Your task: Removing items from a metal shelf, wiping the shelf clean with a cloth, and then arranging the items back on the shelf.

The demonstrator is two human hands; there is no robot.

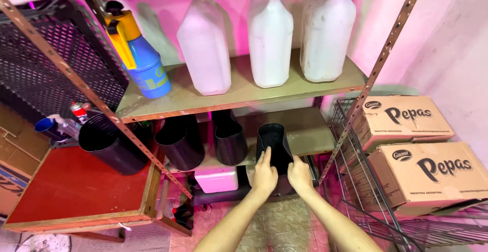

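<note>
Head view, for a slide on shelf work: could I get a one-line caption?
Both hands, left hand and right hand, grip a black plastic pot on the lower metal shelf.

thing: black plastic pot (273, 145)
look: soft-sided, thin-walled, rim open
pose: tipped, mouth facing up and outward
place: front edge of the lower shelf (310, 132), rightmost of the black pots
contact: gripped at its base from both sides

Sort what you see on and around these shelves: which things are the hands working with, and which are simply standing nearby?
In hand: black plastic pot, held by left hand and right hand.

Standing nearby: three white jugs, blue spray bottle, other black pots, cardboard boxes, black crate.
</note>
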